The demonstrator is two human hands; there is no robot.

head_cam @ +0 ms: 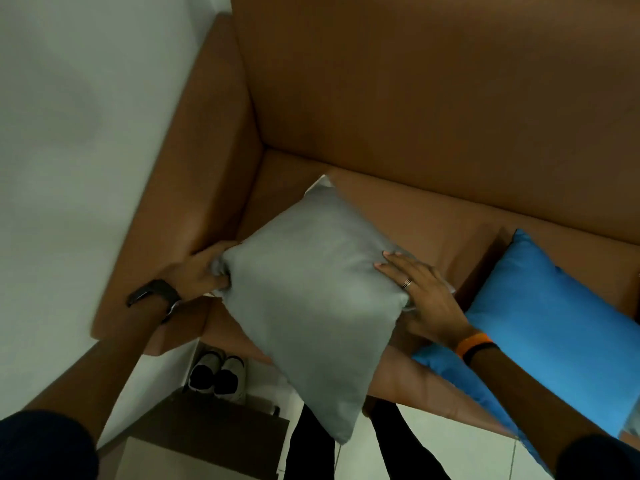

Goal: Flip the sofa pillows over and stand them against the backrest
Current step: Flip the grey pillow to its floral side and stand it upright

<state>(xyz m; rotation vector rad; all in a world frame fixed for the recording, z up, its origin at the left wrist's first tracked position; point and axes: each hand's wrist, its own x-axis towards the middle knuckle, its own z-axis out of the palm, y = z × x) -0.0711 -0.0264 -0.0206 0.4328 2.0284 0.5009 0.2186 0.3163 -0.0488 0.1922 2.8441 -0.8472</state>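
Two pillows are counted: grey pillow (311, 289), blue pillow (554, 323). One sofa (415, 98), two shoes (204, 374) and one ring (407, 282) are noted. Two hands: left hand (204, 271), right hand (427, 303).

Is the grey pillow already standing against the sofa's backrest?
No: the left hand and right hand hold the grey pillow tilted over the seat, not leaning on the backrest.

Over the brown sofa's seat (398, 216), near its left armrest (194, 188), the left hand (204, 271) grips the grey pillow (311, 292) by its left corner, the right hand (426, 299) clasps its right edge, and a blue pillow (554, 306) lies just beside.
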